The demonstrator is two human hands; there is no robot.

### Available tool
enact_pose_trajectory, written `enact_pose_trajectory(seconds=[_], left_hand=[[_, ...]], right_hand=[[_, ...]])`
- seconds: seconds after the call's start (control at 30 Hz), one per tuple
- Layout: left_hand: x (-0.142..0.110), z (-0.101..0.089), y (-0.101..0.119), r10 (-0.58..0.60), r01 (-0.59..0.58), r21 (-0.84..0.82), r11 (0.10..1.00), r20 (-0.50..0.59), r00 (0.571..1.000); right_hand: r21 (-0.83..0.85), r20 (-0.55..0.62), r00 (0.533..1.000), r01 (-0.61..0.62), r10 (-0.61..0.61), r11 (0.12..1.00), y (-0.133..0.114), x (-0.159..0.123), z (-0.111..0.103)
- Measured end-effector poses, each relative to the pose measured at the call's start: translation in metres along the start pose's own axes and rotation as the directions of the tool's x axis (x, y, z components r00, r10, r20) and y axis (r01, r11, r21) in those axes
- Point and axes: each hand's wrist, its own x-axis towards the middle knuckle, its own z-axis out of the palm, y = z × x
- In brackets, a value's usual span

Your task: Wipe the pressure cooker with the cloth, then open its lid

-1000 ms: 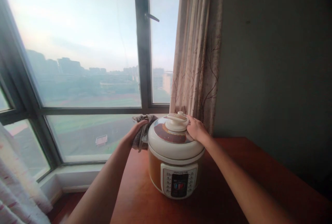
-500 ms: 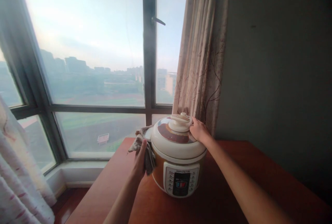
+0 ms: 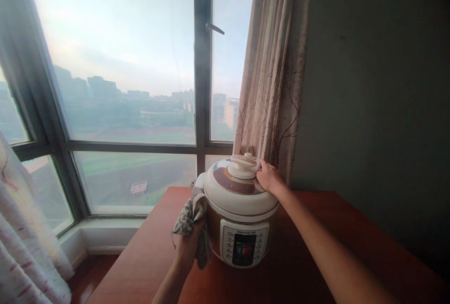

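Observation:
A white and brown electric pressure cooker (image 3: 242, 210) stands upright on the reddish-brown table, its control panel facing me. A patterned grey-beige cloth (image 3: 190, 212) is bunched in my left hand (image 3: 191, 243), pressed against the cooker's left side; the cloth partly hides my fingers. On the right side of the lid (image 3: 225, 179), close beside its knob-like handle (image 3: 243, 167), my right hand (image 3: 270, 177) keeps hold. Some of its fingertips are out of sight behind the handle.
The wooden table (image 3: 137, 257) ends near a large window (image 3: 133, 60) with dark frames. A beige curtain (image 3: 270, 69) hangs behind the cooker, a pale one (image 3: 24, 229) at the left. A dark wall (image 3: 369, 83) lies to the right.
My left hand has slid down the cooker's left side, and the cloth has shifted and bunched lower with it. My right hand stays on the lid.

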Motion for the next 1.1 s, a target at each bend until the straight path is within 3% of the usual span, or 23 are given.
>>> enact_pose_trajectory(seconds=[0.1, 0.2, 0.3, 0.4, 0.53, 0.7, 0.8, 0.9, 1.0, 1.1], left_hand=[[0.021, 0.005, -0.002, -0.101, 0.101, -0.049, 0.994, 0.001, 0.995], [0.049, 0.009, -0.001, -0.074, 0.076, -0.087, 0.993, 0.023, 0.997], [0.076, 0.014, 0.005, -0.069, 0.087, -0.16, 0.983, 0.113, 0.991], [0.098, 0.021, 0.013, -0.151, 0.193, -0.181, 0.964, 0.222, 0.963], [0.109, 0.035, 0.018, -0.179, 0.24, -0.21, 0.948, 0.272, 0.946], [0.09, 0.042, 0.016, -0.08, 0.124, -0.31, 0.943, 0.152, 0.985], [0.068, 0.034, 0.01, -0.122, 0.128, -0.309, 0.942, 0.04, 0.992], [0.041, 0.027, 0.003, -0.154, 0.137, -0.276, 0.951, -0.044, 0.987], [0.005, 0.027, -0.003, -0.07, 0.041, -0.233, 0.972, -0.119, 0.99], [-0.031, 0.032, -0.011, -0.047, 0.018, -0.133, 0.991, -0.215, 0.975]], right_hand=[[-0.003, 0.001, 1.0, -0.002, 0.002, 1.0, -0.001, -0.001, -0.001], [-0.006, -0.003, 1.0, -0.004, 0.004, 1.0, -0.001, -0.001, -0.001], [-0.007, -0.004, 1.0, -0.003, 0.003, 1.0, -0.001, -0.001, -0.001], [-0.004, -0.006, 1.0, 0.0, 0.0, 1.0, -0.001, -0.002, -0.002], [0.004, -0.008, 1.0, 0.007, -0.007, 1.0, -0.002, -0.002, -0.003], [0.021, -0.012, 1.0, 0.016, -0.016, 1.0, -0.002, -0.003, -0.003], [0.035, -0.009, 1.0, 0.028, -0.028, 0.999, -0.002, -0.003, -0.003], [0.049, -0.007, 0.999, 0.039, -0.038, 0.998, -0.001, -0.002, -0.003], [0.057, -0.006, 0.999, 0.043, -0.043, 0.997, -0.001, -0.002, -0.003], [0.062, -0.003, 0.999, 0.047, -0.047, 0.997, -0.002, -0.002, -0.002]])
